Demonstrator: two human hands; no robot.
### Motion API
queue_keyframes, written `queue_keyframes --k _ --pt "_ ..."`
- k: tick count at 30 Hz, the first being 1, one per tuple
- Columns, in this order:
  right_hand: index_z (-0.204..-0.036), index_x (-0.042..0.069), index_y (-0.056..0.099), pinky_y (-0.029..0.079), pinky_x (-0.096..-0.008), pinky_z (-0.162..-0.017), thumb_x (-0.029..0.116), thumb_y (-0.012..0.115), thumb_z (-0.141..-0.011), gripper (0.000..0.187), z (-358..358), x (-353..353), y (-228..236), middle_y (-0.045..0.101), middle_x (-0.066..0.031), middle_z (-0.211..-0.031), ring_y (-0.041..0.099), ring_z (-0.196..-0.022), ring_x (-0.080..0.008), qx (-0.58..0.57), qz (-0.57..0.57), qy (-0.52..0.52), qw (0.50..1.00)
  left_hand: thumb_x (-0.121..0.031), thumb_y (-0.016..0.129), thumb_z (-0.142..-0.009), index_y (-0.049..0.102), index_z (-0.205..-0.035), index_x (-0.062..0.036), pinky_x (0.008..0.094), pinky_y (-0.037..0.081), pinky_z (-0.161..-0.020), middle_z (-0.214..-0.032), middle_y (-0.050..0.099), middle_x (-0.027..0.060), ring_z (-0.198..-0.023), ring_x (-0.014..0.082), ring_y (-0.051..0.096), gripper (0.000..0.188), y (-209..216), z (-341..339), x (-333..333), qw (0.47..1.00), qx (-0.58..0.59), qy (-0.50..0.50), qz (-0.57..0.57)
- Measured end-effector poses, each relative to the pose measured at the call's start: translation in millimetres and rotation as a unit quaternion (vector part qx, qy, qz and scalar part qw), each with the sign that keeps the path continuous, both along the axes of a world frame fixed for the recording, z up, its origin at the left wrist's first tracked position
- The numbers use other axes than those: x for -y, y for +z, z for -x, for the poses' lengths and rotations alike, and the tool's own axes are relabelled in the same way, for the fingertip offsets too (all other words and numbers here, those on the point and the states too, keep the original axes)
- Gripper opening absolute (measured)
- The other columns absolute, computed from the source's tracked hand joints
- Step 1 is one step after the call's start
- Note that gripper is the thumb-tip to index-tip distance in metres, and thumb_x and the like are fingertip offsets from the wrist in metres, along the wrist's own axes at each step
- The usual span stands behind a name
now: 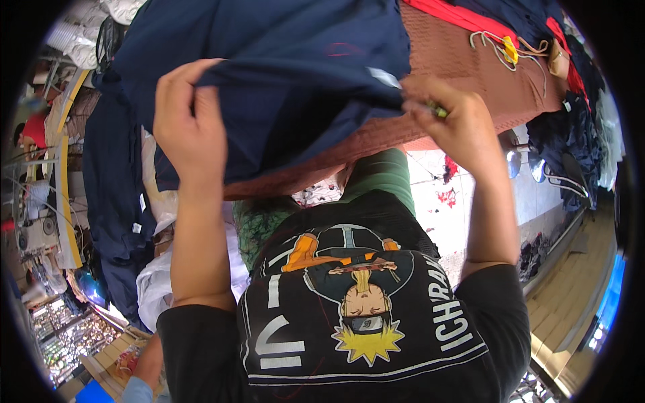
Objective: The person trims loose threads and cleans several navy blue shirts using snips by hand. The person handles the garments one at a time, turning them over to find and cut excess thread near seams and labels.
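Note:
A dark navy garment lies spread over the table in front of me, its near edge lifted and stretched between my hands. My left hand pinches that edge on the left, thumb and fingers closed on the cloth. At the other end my right hand grips the cloth, slightly blurred. A small yellow-green object pokes out of the right fist; its kind is hidden by the fingers. Close to the right fingers, a white label sits on the garment. A thin red loop of thread or marking shows higher up.
Brown quilted fabric covers the table, with pale cords and red cloth at its far right. More navy garments hang at left beside a white plastic bag. Another person's arm shows lower left.

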State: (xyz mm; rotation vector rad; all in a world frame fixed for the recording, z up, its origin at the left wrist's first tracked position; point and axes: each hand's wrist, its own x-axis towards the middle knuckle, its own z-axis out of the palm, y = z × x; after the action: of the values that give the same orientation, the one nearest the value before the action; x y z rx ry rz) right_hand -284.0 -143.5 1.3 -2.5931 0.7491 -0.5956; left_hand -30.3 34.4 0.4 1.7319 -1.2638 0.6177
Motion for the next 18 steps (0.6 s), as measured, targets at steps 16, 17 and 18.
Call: queue_keyframes --k 16,17,18 --pt "-0.089 0.004 0.069 0.05 -0.0428 -0.07 0.036 0.073 -0.078 0.034 -63 1 -52 0.066 -0.0196 -0.079 0.063 -0.078 -0.0394 -0.118 -0.077 0.059 0.988 -0.006 0.068 -0.079 0.065 -0.107 -0.0111 0.0388 0.042 -0.094 -0.113 0.062 0.0056 -0.109 0.0261 0.055 0.028 -56 12 21 0.993 0.01 -0.077 -0.091" --pt "-0.088 0.004 0.069 0.05 -0.0431 -0.069 0.033 0.072 -0.079 0.03 -61 1 -52 0.066 -0.0195 -0.077 0.063 -0.076 -0.0392 -0.099 -0.088 0.083 0.988 -0.007 0.069 -0.079 0.064 -0.111 -0.0117 0.0403 0.039 -0.096 -0.118 0.061 0.0053 -0.114 0.0262 0.053 0.032 -53 14 28 0.991 0.045 -0.07 -0.106" --pt "-0.087 0.004 0.068 0.049 -0.0434 -0.067 0.029 0.071 -0.079 0.026 -55 1 -49 0.065 -0.0195 -0.076 0.062 -0.073 -0.039 -0.08 -0.1 0.105 0.986 -0.007 0.069 -0.079 0.063 -0.115 -0.0122 0.0417 0.037 -0.099 -0.123 0.059 0.005 -0.118 0.0264 0.051 0.037 -53 15 33 0.987 0.079 -0.063 -0.122"
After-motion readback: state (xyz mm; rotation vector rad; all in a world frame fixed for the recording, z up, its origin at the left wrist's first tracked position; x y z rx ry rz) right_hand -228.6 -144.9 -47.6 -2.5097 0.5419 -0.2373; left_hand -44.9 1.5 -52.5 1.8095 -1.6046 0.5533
